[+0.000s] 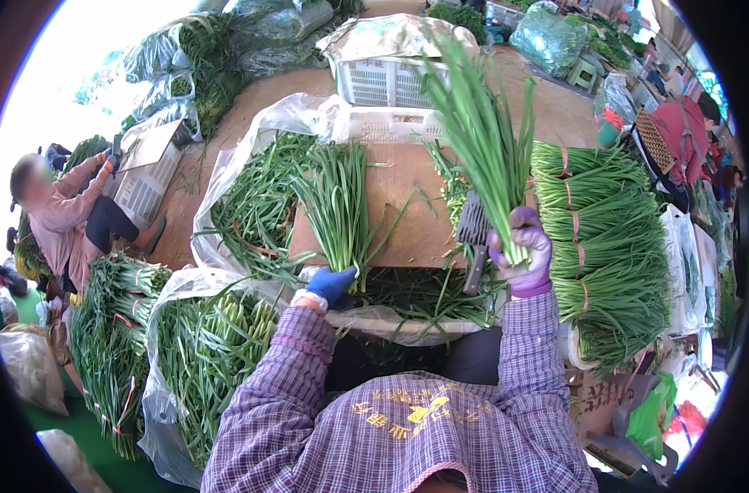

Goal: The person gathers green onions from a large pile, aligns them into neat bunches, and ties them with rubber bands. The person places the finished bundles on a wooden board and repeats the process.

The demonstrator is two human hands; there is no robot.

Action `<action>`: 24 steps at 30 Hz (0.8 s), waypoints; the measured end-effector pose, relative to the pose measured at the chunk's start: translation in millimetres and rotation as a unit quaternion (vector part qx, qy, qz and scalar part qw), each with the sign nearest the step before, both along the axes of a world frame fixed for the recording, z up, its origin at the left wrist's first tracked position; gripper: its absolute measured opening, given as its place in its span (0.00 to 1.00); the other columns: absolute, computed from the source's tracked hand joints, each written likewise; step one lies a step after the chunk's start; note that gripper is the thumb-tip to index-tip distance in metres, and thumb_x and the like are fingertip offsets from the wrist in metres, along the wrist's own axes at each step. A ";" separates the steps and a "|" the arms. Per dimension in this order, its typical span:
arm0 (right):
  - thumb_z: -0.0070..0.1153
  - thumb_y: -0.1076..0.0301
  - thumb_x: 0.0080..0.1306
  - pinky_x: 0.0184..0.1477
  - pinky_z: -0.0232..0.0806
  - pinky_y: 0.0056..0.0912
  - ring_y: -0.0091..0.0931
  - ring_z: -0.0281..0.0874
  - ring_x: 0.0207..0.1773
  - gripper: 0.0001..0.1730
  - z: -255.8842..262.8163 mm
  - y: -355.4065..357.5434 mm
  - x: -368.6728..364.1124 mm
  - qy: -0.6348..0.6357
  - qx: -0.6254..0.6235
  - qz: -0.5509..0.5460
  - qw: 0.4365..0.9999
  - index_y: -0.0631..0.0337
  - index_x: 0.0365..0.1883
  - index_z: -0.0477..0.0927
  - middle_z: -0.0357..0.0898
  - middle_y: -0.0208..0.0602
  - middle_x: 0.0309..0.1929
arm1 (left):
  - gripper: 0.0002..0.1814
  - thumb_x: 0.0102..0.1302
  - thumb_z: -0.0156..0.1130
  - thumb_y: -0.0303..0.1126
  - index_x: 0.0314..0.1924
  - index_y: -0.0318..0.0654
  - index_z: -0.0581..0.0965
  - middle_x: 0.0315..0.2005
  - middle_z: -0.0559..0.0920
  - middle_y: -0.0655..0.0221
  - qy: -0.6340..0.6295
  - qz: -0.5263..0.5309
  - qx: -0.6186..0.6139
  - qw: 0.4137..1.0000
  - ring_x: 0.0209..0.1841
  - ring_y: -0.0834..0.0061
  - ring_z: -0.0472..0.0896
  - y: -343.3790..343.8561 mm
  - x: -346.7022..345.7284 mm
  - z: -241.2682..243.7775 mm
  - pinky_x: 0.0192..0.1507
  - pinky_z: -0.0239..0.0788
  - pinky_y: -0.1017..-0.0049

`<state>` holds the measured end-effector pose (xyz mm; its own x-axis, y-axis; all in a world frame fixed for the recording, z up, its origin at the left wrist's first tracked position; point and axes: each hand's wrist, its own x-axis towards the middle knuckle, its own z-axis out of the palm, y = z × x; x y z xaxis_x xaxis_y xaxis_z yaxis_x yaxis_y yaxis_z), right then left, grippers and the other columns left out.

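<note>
My right hand (523, 246), in a white and purple glove, grips a bunch of leafy green chives (479, 129) by its pale stem ends and holds it upright over the right side of the wooden board (405, 197). In a blue glove, my left hand (332, 285) is closed around the stem ends of another bunch of chives (339, 203) that lies on the board's left part. A cleaver (473, 228) with a dark handle rests at the board's right edge, just left of my right hand. Cut stem pieces (454, 191) lie beside it.
Tied chive bundles (602, 228) are stacked on the right. Loose leaves (257, 203) fill a plastic-lined container left of the board; more chives (220, 351) stand in a bag nearer me. A covered white crate (380, 83) stands beyond. A co-worker (72, 215) sits at the far left.
</note>
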<state>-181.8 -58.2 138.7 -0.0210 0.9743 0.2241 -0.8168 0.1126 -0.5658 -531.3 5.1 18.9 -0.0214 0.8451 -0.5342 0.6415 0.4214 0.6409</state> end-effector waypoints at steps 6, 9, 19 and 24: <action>0.49 0.82 0.51 0.18 0.72 0.27 0.30 0.79 0.24 0.11 -5.2 -16.7 -24.4 -0.119 -0.099 -0.079 0.985 0.64 0.34 0.76 0.77 0.38 0.27 | 0.37 0.55 0.64 0.60 0.49 0.29 0.77 0.38 0.82 0.47 0.134 -0.165 0.171 0.962 0.44 0.58 0.82 -8.7 19.2 124.6 0.48 0.72 0.65; 0.49 0.82 0.51 0.18 0.72 0.26 0.28 0.79 0.24 0.11 -11.4 -21.6 -47.4 -0.128 -0.125 -0.052 0.982 0.64 0.34 0.76 0.76 0.37 0.27 | 0.33 0.64 0.60 0.51 0.57 0.28 0.71 0.46 0.81 0.54 -0.351 -0.218 0.002 0.910 0.48 0.61 0.80 -17.7 46.9 124.9 0.55 0.69 0.64; 0.51 0.78 0.44 0.23 0.73 0.31 0.32 0.80 0.25 0.13 -22.4 -66.5 -72.9 -0.121 -0.185 0.113 0.969 0.67 0.31 0.76 0.76 0.39 0.27 | 0.44 0.57 0.63 0.58 0.66 0.40 0.61 0.64 0.66 0.54 -0.781 -0.106 -0.133 0.601 0.65 0.53 0.65 -21.3 119.5 102.1 0.66 0.57 0.50; 0.53 0.79 0.49 0.29 0.76 0.33 0.34 0.81 0.29 0.13 -43.3 -72.9 -61.1 -0.062 -0.165 0.245 0.953 0.67 0.35 0.78 0.80 0.45 0.35 | 0.36 0.58 0.63 0.44 0.63 0.34 0.65 0.57 0.72 0.52 -0.771 -0.047 -0.120 0.623 0.57 0.53 0.73 -0.3 103.4 109.5 0.62 0.62 0.50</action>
